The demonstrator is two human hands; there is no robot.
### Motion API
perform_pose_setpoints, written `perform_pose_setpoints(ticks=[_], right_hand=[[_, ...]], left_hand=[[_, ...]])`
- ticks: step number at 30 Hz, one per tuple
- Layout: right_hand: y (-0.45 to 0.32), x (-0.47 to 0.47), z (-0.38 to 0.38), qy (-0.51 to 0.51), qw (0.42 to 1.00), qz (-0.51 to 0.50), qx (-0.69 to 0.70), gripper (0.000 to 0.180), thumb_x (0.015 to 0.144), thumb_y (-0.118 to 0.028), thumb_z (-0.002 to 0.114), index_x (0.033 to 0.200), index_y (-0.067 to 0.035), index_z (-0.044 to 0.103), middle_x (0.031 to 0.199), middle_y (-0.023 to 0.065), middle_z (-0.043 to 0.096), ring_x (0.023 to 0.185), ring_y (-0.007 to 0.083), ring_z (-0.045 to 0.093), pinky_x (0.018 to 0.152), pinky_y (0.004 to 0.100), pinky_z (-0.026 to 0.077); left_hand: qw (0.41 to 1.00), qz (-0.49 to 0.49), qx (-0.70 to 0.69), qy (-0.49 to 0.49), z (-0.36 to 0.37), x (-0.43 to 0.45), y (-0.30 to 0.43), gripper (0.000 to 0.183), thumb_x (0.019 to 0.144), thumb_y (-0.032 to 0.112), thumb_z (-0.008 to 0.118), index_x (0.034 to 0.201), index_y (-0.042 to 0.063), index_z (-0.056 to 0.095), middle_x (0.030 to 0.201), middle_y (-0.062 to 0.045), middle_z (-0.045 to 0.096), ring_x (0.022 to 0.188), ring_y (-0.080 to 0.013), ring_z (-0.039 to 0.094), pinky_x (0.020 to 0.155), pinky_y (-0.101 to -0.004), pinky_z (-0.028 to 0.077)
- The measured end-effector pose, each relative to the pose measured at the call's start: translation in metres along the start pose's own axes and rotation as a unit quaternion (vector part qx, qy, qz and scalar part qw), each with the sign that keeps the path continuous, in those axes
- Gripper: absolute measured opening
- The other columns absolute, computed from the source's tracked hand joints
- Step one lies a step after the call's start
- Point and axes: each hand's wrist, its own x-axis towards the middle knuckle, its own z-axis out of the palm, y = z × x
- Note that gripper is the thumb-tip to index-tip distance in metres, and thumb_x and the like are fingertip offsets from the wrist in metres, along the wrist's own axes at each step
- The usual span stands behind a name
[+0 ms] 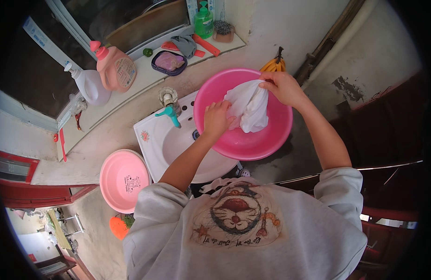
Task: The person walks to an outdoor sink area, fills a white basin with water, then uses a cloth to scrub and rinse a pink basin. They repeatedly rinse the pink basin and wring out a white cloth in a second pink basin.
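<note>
A deep pink plastic basin (250, 148) rests over the right part of a white ceramic washbasin (156, 154). Inside it is a bunched white cloth (252, 112), its upper edge raised towards the basin's far rim. My right hand (280, 87) pinches that edge between thumb and fingers. At the cloth's left side is my left hand (218, 117), fingers bent against the fabric; part of the cloth is hidden by them. A tap with a turquoise handle (170, 114) stands left of the pink basin.
On the windowsill (131, 101) stand a pink pump jug (117, 68), a white pump bottle (93, 85), a green pump bottle (204, 22) and a dark soap dish (170, 63). Bananas (274, 65) lie behind the pink basin. A light pink basin (122, 178) is at the left.
</note>
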Motion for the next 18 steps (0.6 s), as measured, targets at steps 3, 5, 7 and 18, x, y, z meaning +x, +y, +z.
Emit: perform_pose_setpoints(ticks=[3,5,7,18], right_hand=[[0.005,0.003,-0.024,0.001,0.994,-0.005,0.107,0.017,0.087,-0.018,0.062,0.091,-0.002,0.060,0.071,0.0129,0.054,0.066,0.0197,0.054,0.065,0.0319,0.044],[0.012,-0.002,-0.032,-0.006,0.985,-0.010,0.172,0.017,0.090,-0.017,0.059,0.091,-0.001,0.058,0.071,0.0045,0.054,0.066,0.0106,0.048,0.064,0.0270,0.042],[0.013,-0.007,-0.040,-0.021,0.964,-0.001,0.264,0.018,0.092,-0.018,0.058,0.091,0.000,0.058,0.073,-0.0002,0.055,0.068,0.0080,0.048,0.065,0.0258,0.042],[0.153,-0.014,0.076,0.038,0.985,0.153,0.064,0.022,0.081,-0.022,0.065,0.097,-0.006,0.066,0.089,0.0095,0.068,0.083,0.0234,0.065,0.073,0.0355,0.049]], left_hand=[[0.998,0.024,-0.042,-0.036,-0.001,0.015,-0.005,0.026,0.077,0.013,0.067,0.098,0.005,0.054,0.093,-0.009,0.064,0.089,-0.0317,0.060,0.082,-0.0421,0.043],[0.991,0.005,-0.133,-0.002,-0.006,0.023,-0.006,0.019,0.082,0.010,0.062,0.098,0.005,0.053,0.085,-0.008,0.062,0.080,-0.0261,0.059,0.075,-0.0358,0.044],[0.972,-0.021,-0.233,0.007,-0.023,0.031,-0.002,0.014,0.086,0.009,0.057,0.099,0.004,0.052,0.079,-0.005,0.060,0.075,-0.0198,0.057,0.070,-0.0302,0.044],[0.980,-0.072,-0.174,0.060,0.001,0.038,-0.083,0.027,0.080,0.008,0.062,0.106,0.006,0.054,0.094,-0.012,0.067,0.090,-0.0265,0.065,0.076,-0.0371,0.049]])
